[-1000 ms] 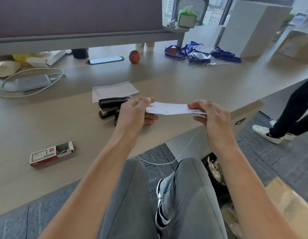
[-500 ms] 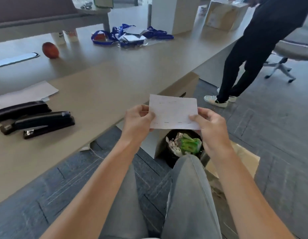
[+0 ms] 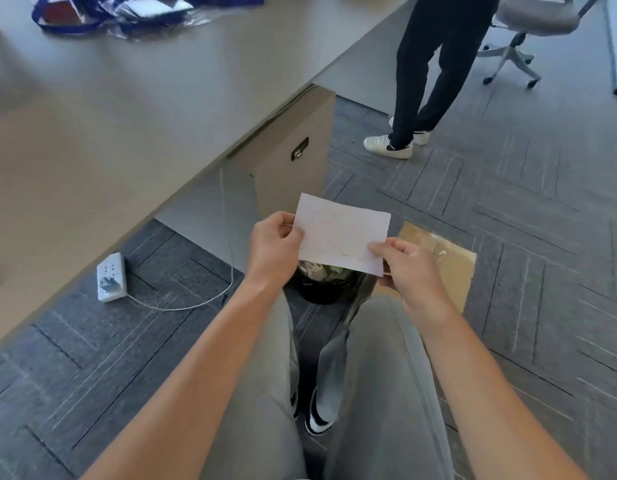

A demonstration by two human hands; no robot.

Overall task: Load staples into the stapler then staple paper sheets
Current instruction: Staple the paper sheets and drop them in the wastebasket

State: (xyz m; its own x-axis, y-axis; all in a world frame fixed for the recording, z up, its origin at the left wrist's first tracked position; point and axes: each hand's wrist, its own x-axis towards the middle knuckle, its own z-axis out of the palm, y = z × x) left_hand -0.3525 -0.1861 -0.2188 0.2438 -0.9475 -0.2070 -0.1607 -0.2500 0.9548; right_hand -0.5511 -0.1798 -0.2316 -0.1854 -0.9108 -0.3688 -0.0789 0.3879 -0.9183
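White paper (image 3: pixel 341 233), pinched at its edges by both hands, left hand (image 3: pixel 274 244) and right hand (image 3: pixel 409 268), has swung off the desk (image 3: pixel 127 133) to hang over the bin (image 3: pixel 321 285) at 6 o'clock; the stapler has left view, suggesting discarding.

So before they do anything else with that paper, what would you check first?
1. Left hand grips the paper at its left edge: ok.
2. Right hand pinches its lower right corner: ok.
3. Paper held flat, not crumpled: ok.
4. Staples actually holding the sheets: cannot tell, marks along the paper are too faint.
5. Stapler within sight: not ok, none in view.
6. Waste bin lies directly under the paper, so a slip would drop it in: not ok.
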